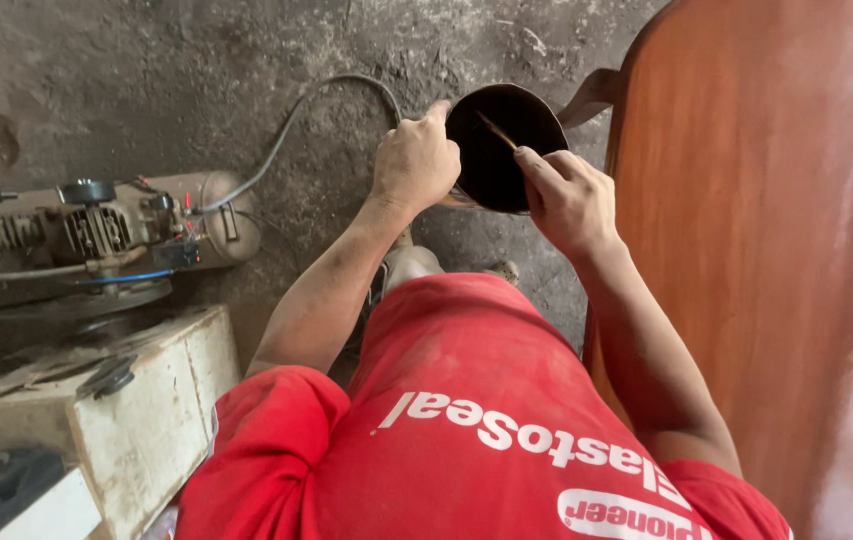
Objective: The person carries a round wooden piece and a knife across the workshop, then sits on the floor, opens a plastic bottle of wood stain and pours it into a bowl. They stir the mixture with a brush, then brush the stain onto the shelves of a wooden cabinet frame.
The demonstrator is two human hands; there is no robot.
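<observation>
Dark, round and open-topped, a small metal can with a dark liquid-stained inside is seen from above, held out in front of a person in a red printed shirt. The can is gripped at its left rim by the left hand, whose fingers are curled around the side and whose thumb is pressed against the rim. A thin wooden stick is pinched between the thumb and fingers of the right hand; its far end is dipped inside the can's mouth, slanting up and to the left. Both hands are closed, each on its own object, and the can is kept above a rough, dusty grey concrete floor.

Just to the right of the can, a large reddish-brown panel of polished wood with a curved upper edge is stood, filling the right side of the view. To the left, well apart from the hands, a dusty beige air compressor with a small tank and motor is set on the floor, and a grey hose is run from it in a loop towards the can. Nearer the lower left, a worn white wooden box is seen.
</observation>
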